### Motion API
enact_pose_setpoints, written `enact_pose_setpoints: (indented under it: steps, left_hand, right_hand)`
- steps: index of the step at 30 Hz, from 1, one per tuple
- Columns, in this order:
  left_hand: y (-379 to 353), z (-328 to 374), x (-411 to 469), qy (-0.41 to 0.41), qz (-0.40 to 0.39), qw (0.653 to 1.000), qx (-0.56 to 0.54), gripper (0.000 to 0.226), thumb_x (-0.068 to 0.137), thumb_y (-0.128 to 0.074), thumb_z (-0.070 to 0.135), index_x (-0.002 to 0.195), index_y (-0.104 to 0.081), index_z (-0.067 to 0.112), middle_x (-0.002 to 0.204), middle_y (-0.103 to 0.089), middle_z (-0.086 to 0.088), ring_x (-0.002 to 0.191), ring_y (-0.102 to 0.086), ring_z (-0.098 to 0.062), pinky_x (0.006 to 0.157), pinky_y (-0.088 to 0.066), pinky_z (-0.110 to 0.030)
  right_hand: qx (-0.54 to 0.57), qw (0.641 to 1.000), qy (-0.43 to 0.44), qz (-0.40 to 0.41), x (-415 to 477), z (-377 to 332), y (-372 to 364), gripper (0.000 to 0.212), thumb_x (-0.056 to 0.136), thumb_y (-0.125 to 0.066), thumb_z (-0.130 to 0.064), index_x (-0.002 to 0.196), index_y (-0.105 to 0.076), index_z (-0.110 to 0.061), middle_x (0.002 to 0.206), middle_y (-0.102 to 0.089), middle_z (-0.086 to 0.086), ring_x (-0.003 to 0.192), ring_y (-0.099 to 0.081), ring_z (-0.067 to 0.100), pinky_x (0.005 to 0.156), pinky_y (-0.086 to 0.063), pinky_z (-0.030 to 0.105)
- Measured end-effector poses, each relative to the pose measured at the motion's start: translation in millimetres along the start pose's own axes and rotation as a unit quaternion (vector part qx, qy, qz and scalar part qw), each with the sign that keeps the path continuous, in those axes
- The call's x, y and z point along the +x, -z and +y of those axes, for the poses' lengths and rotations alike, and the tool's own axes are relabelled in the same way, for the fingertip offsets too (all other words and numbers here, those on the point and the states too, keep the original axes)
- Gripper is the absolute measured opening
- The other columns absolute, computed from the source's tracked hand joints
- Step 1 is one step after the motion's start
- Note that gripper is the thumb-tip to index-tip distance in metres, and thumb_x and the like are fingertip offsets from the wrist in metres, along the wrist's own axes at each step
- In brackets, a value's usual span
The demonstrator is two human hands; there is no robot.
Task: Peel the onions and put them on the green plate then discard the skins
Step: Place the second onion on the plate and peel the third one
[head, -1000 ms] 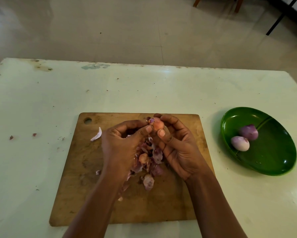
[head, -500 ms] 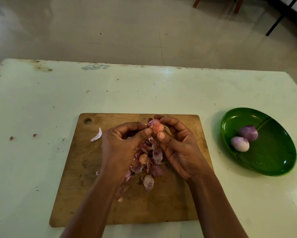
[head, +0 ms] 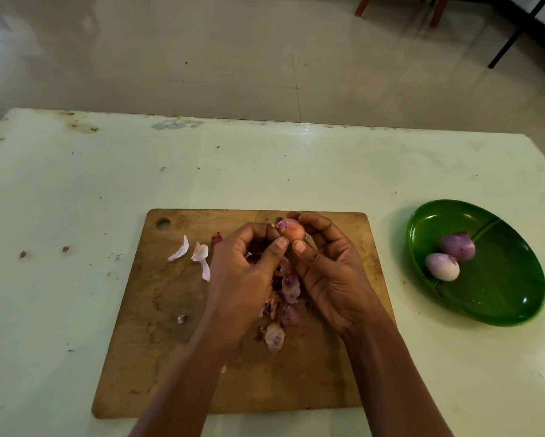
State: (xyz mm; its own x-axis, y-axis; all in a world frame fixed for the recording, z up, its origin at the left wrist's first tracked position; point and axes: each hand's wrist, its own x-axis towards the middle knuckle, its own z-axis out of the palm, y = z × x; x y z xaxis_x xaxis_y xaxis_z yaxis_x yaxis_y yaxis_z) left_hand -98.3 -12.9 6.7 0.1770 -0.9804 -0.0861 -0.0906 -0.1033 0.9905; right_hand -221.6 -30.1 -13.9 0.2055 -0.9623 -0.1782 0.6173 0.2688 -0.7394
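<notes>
The right hand [head: 334,272] has its grip clamped on a small onion [head: 294,231], thumb below and fingers curled over the top. At the onion's 9 o'clock, the left hand [head: 246,263] has its grip together on a loose skin flap [head: 281,223]. Both hands hover over a pile of skins [head: 286,294] at the middle of the wooden cutting board [head: 170,357]. Two pale skin pieces [head: 201,253] lie towards the board's 10 o'clock. At the board's 3 o'clock, apart from it on the bench [head: 75,184], the green plate [head: 504,288] holds two peeled onions [head: 442,267], touching.
</notes>
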Motion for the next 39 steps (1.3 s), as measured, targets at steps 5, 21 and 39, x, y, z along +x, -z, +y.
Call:
enact_pose_setpoints:
  steps: [5, 21, 39]
  left_hand:
    - [-6.4, 0.9, -2.2, -0.016, 0.067, 0.997, -0.024, 0.014, 0.078, -0.074, 0.015, 0.088, -0.065, 0.021, 0.078, -0.069, 0.011, 0.075, -0.065, 0.0, 0.064, -0.05, -0.012]
    - [6.0, -2.1, 3.9, 0.006, 0.074, 0.997, -0.037, 0.021, 0.06, -0.077, 0.026, 0.081, -0.073, 0.022, 0.076, -0.073, 0.012, 0.074, -0.069, -0.004, 0.063, -0.053, -0.014]
    - [7.2, 0.2, 1.9, -0.107, 0.065, 0.992, 0.03, 0.026, 0.063, -0.079, 0.026, 0.087, -0.068, 0.024, 0.081, -0.071, 0.012, 0.074, -0.068, -0.004, 0.067, -0.057, -0.022]
  right_hand:
    - [0.08, 0.996, -0.028, 0.002, 0.7, -0.3, -3.4, 0.039, 0.073, -0.063, 0.001, 0.111, -0.066, -0.007, 0.116, -0.067, 0.018, 0.105, -0.066, 0.028, 0.083, -0.058, 0.033]
    - [0.005, 0.999, -0.004, -0.032, 0.8, 0.2, 3.8, 0.044, 0.065, -0.071, -0.003, 0.109, -0.07, -0.009, 0.117, -0.068, 0.012, 0.111, -0.064, 0.024, 0.084, -0.056, 0.028]
    - [0.143, 0.984, -0.104, 0.011, -0.5, -0.6, -3.5, 0.044, 0.083, -0.05, -0.004, 0.126, -0.053, 0.003, 0.113, -0.067, 0.023, 0.091, -0.071, 0.023, 0.075, -0.06, 0.029]
